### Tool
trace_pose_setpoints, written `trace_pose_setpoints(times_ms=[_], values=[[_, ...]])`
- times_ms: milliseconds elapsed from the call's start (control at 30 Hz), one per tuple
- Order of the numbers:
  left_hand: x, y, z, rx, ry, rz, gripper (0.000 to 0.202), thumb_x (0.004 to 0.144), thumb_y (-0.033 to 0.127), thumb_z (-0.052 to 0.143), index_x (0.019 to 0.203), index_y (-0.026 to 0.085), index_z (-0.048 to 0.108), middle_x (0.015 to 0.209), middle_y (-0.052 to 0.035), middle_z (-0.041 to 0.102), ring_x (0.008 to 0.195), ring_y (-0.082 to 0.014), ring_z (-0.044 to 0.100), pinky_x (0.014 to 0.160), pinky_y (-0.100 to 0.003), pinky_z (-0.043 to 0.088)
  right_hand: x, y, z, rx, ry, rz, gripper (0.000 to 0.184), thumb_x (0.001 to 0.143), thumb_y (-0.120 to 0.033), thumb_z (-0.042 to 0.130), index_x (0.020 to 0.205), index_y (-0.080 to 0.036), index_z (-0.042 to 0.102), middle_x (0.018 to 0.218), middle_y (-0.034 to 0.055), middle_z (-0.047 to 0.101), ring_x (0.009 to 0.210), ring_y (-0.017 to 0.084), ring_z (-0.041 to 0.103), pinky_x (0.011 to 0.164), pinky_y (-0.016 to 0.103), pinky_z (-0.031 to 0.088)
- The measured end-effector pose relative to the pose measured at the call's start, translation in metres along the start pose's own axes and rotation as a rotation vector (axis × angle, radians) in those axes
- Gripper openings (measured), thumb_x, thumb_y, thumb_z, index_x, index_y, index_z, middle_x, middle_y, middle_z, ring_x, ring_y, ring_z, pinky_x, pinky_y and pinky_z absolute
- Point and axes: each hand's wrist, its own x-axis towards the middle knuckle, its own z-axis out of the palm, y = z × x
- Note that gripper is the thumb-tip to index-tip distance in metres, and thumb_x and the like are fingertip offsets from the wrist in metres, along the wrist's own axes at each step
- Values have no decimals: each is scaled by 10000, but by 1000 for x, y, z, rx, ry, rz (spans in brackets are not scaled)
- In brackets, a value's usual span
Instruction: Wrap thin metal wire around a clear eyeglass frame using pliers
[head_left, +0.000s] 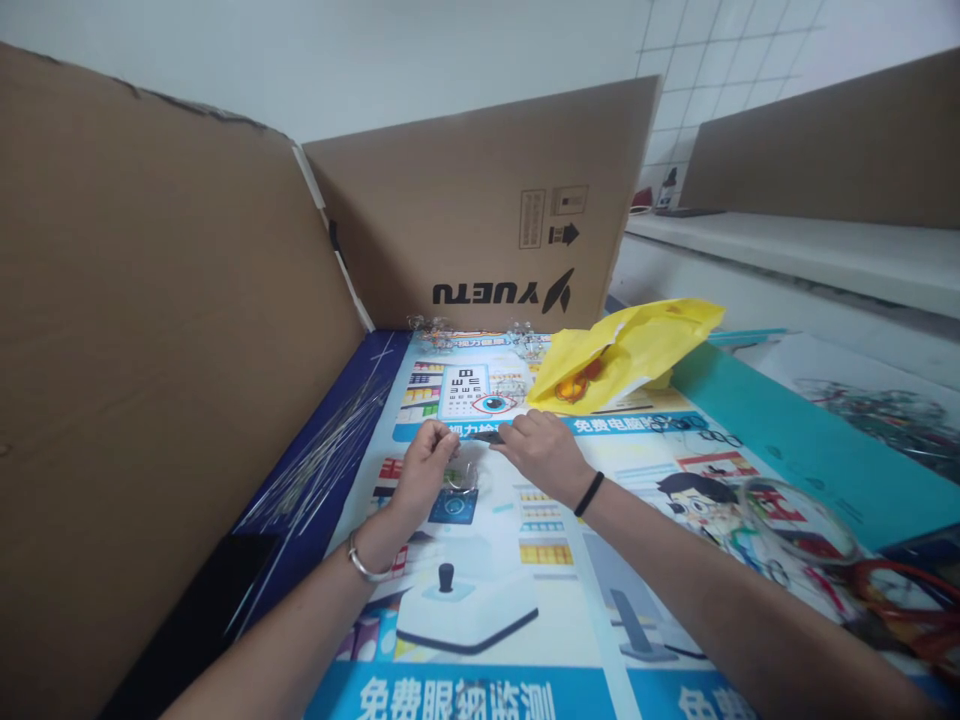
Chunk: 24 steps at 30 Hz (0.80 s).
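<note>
My left hand [426, 468] pinches a thin wire loop [466, 488] between thumb and fingertips, and the loop hangs just below them. My right hand [546, 455] is closed around a small dark pointed tool [489, 437]. Its tip points left at the left fingertips, close to the wire; whether it touches the wire cannot be made out. Most of the tool is hidden in my fingers, so its exact kind does not show. Both hands are above a table covered with a printed poster [480, 560].
Tall cardboard panels [480, 200] wall off the left and back. A yellow bag [630, 350] lies open with orange coils inside. Straight wires [322, 460] lie at left, small wire pieces [431, 330] at the back. Coiled wire rings [799, 520] and red cord [900, 600] are at right.
</note>
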Motion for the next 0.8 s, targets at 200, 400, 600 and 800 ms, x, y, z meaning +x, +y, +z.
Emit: trace_pose_setpoints(times_ms=[200, 400, 600, 800], values=[[0, 2, 1, 33, 16, 19, 139, 798, 292, 489, 708, 189, 463, 648, 33, 472, 622, -108, 438, 598, -215, 346, 2, -3, -3, -20, -6, -16, 278, 866, -405, 444, 778, -172, 568, 698, 47, 535, 707, 177, 411, 645, 307, 215], [-1, 2, 1, 43, 24, 7, 135, 797, 291, 480, 710, 191, 456, 643, 37, 448, 613, -107, 413, 588, -216, 334, 3, -6, -5, -32, -4, -31, 269, 869, -388, 442, 790, -166, 571, 699, 54, 533, 704, 181, 401, 640, 316, 210], [-2, 0, 1, 44, 13, -20, 146, 807, 291, 471, 703, 195, 436, 618, 43, 417, 582, -104, 382, 560, -215, 317, 4, -7, -5, -49, -14, -30, 255, 869, -377, 446, 798, -164, 566, 706, 56, 532, 713, 184, 403, 644, 320, 211], [-3, 0, 3, 19, 31, -54, 167, 808, 308, 478, 695, 194, 434, 606, 48, 407, 559, -98, 367, 540, -207, 307, 4, -8, -5, -53, -14, -43, 243, 876, -349, 441, 788, -160, 563, 701, 53, 529, 708, 181, 400, 638, 317, 210]])
